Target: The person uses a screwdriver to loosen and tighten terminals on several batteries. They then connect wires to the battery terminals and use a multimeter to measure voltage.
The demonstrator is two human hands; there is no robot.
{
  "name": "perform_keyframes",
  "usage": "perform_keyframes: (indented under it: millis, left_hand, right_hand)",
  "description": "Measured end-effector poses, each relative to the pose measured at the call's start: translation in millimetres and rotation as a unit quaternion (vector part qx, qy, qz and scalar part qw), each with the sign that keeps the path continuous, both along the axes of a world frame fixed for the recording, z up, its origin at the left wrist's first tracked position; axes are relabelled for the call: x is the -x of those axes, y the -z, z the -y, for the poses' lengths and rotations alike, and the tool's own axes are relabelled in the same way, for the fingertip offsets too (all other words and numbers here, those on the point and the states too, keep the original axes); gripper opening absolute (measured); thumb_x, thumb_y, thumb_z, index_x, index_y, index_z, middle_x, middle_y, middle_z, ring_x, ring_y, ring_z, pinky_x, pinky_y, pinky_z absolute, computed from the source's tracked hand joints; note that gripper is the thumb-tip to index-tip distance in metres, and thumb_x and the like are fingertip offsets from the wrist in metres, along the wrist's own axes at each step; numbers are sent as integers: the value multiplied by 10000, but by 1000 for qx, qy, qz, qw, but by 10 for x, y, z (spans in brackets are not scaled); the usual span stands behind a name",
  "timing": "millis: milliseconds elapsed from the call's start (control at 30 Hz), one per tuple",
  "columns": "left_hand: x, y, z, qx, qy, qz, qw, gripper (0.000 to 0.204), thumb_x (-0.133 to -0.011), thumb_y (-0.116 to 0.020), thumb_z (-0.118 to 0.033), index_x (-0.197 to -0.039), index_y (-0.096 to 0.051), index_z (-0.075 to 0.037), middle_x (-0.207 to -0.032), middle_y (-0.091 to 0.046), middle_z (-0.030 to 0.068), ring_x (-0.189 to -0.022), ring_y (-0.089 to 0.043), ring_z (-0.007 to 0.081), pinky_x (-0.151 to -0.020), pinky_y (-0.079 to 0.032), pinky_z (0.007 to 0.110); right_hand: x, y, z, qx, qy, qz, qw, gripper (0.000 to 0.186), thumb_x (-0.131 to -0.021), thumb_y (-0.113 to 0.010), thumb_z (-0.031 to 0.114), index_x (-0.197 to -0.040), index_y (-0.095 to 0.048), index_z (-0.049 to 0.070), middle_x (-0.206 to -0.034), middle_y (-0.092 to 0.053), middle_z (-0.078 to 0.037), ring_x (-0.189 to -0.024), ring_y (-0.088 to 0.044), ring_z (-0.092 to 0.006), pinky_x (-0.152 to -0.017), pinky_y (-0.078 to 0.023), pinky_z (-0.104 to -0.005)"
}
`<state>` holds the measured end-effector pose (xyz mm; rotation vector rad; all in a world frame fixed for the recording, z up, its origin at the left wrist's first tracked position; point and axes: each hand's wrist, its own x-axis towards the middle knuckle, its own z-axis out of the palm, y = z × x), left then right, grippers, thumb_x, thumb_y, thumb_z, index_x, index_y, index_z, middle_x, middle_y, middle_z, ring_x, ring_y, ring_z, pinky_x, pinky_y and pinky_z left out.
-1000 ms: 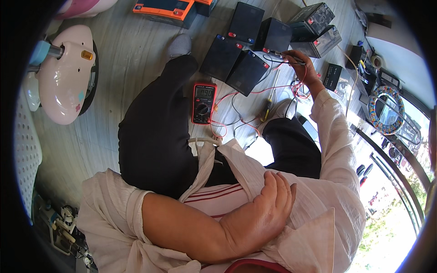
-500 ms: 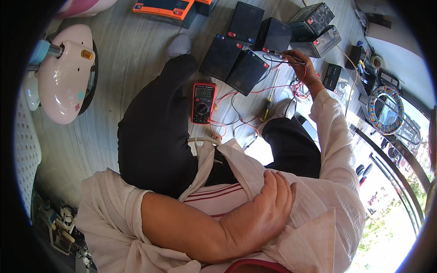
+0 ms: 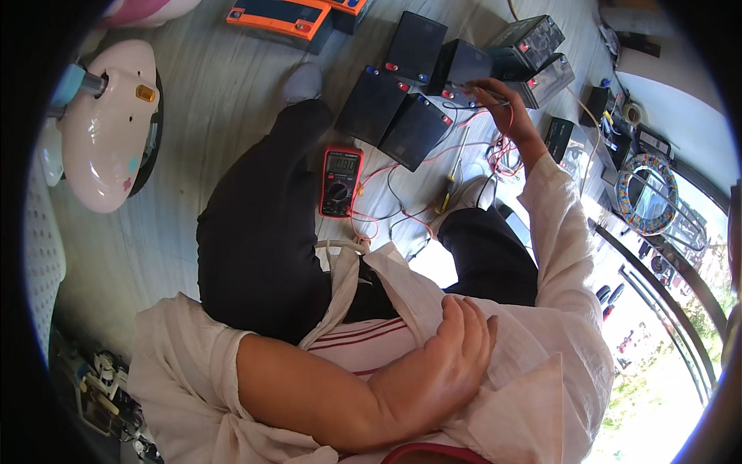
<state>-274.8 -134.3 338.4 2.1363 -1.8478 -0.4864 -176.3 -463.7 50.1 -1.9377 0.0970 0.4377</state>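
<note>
My right hand (image 3: 510,116) reaches out to a black battery (image 3: 460,62) and pinches the test probes, their tips at or close to its terminals. Fingers partly hide the tips, so contact is unclear. Several more black batteries, such as one at the front (image 3: 416,133), stand around it with red and blue terminals. A red-and-black multimeter (image 3: 341,182) with a lit display lies on the floor between my legs, joined to red and black test leads (image 3: 396,164). My left hand (image 3: 437,363) rests against my shirt front, fingers extended and holding nothing.
A yellow-handled screwdriver (image 3: 446,195) lies beside my right shoe. Orange-topped batteries (image 3: 280,19) stand at the far left, near a pink ride-on vehicle part (image 3: 112,127). Two more batteries (image 3: 528,42) lean together beyond my right hand. A beaded steering wheel (image 3: 648,193) is at the right.
My right hand has shifted slightly left, along the battery's terminals, with the probes. The multimeter's reading has changed. My left hand stays in place.
</note>
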Motion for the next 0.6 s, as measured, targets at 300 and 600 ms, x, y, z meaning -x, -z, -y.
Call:
perform_keyframes:
  millis: [300, 600]
  left_hand:
    - [-50, 25, -76, -8, -13, -12, 1000, 451, -933, -427, -230, -1271, -592, 19, -1108, -641, 225, -1005, -611, 336, -959, -472, 434]
    - [-77, 27, -134, -10, -16, -7, 1000, 453, -932, -427, -228, -1274, -590, 21, -1112, -641, 235, -1004, -611, 339, -956, -475, 436]
  right_hand:
    - [-382, 111, -523, -67, -34, 52, 996, 249, -964, -622, 146, -1185, -615, 34, -1030, -662, -54, -941, -597, -132, -812, -472, -278]
    - [-389, 223, -512, -46, -44, 38, 997, 268, -956, -631, 149, -1197, -601, 36, -1002, -663, -57, -881, -603, -134, -778, -482, -276]
